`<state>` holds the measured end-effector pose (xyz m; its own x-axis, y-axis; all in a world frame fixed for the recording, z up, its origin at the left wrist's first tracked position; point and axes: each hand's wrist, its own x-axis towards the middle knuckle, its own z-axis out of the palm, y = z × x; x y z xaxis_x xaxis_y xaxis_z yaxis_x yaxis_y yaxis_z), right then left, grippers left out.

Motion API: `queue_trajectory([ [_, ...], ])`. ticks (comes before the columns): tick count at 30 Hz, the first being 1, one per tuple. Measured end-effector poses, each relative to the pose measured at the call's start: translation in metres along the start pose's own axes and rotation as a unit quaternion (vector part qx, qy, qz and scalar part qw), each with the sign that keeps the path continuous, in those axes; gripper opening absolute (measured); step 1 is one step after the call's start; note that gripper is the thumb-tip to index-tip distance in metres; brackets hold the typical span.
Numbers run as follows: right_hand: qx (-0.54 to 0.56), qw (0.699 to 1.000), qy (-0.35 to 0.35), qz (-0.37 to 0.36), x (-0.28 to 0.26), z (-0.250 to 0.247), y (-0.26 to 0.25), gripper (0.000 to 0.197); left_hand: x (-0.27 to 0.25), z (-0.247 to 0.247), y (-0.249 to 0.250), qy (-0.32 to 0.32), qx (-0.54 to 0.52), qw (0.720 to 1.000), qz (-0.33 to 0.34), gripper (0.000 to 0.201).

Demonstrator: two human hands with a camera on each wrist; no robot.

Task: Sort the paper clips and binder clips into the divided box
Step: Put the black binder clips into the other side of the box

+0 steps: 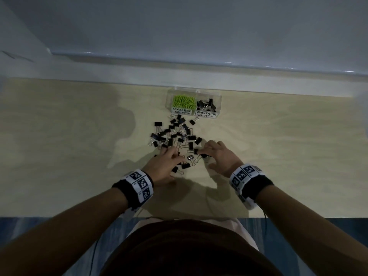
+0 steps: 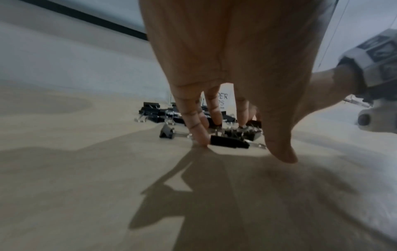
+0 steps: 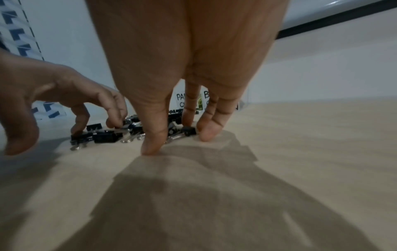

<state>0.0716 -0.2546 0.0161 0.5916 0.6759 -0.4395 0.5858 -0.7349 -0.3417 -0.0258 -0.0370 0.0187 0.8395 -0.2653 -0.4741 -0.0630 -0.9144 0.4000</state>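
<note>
Several black binder clips (image 1: 177, 134) lie scattered on the wooden table in front of the clear divided box (image 1: 219, 100). Its left half holds green paper clips (image 1: 183, 102), its right half black binder clips (image 1: 206, 105). My left hand (image 1: 169, 156) reaches down into the near side of the pile, its fingers fairly straight, with the fingertips and thumb on the table either side of one binder clip (image 2: 228, 141). My right hand (image 1: 205, 156) stands on its fingertips at the pile's right edge. Its thumb and fingers flank a small binder clip (image 3: 189, 131) without lifting it.
A pale ledge (image 1: 199, 76) and a wall run behind the box. The table's near edge (image 1: 298, 217) is close to my body. Bare wood stretches to the left and right of the pile.
</note>
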Motion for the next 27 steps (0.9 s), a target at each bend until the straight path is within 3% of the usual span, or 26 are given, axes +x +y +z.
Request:
queue_trajectory([
  [4,0.060,0.998,0.023,-0.007,0.000,0.005,0.001,0.041,0.006,0.009,0.002,0.030,-0.002,0.999,-0.013,0.063],
  [10,0.059,0.996,0.056,-0.021,-0.004,0.004,-0.003,0.017,0.010,0.008,-0.001,0.091,-0.011,0.996,0.009,0.030],
  [17,0.008,0.998,0.068,-0.013,-0.007,0.010,-0.008,0.019,0.007,0.011,-0.001,0.131,0.077,0.987,0.050,0.026],
  [21,0.013,0.997,0.080,-0.004,-0.007,0.012,-0.010,0.017,0.008,0.010,0.001,0.112,0.142,0.982,0.055,0.022],
  [27,0.074,0.991,0.097,0.049,-0.009,0.009,-0.012,0.023,0.010,0.015,0.006,0.140,0.024,0.990,-0.006,0.025],
])
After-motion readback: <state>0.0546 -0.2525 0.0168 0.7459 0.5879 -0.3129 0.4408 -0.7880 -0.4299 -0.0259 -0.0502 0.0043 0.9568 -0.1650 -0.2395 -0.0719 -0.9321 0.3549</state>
